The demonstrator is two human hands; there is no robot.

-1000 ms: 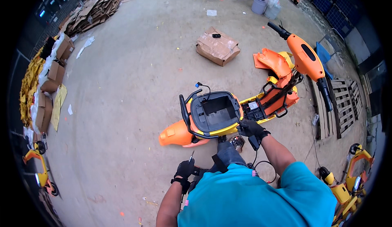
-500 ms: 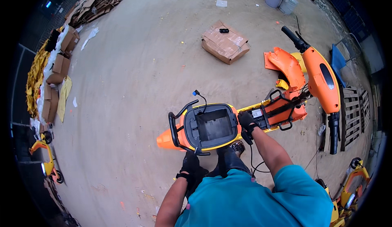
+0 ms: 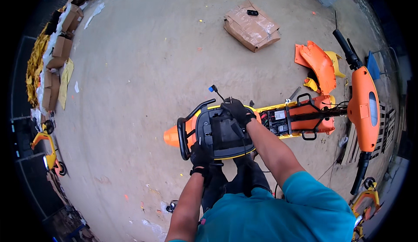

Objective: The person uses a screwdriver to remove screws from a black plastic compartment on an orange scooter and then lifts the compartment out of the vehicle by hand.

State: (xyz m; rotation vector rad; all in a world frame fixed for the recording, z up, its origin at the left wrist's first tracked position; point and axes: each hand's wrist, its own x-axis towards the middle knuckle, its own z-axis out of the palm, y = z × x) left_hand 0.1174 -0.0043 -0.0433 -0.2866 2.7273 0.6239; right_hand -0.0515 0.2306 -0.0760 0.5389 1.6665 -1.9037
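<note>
An orange and yellow electric scooter [image 3: 257, 111] lies lengthwise before me, its handlebar [image 3: 365, 107] at the right. My right hand [image 3: 235, 110], in a black glove, is over the far rim of the black open seat compartment [image 3: 217, 144]. Its fingers are closed on a black cable, part of which hangs over the compartment. A blue-tipped connector [image 3: 212, 88] stands out just beyond that hand. My left hand [image 3: 200, 156], gloved too, is at the near left rim beside the black grab rail [image 3: 181, 133]. Its fingers look curled; what they grip is hidden.
The scooter's deck is uncovered, showing wiring and modules [image 3: 278, 120]. Loose orange panels [image 3: 320, 63] lie beyond it. A flattened cardboard box [image 3: 251, 28] with a small black object lies on the floor. Cartons [image 3: 61, 50] line the left; another scooter [image 3: 48, 148] stands there.
My right hand has moved left from the deck end to the compartment's far rim, bringing a black cable across. My left hand has risen onto the near rim. The view has shifted.
</note>
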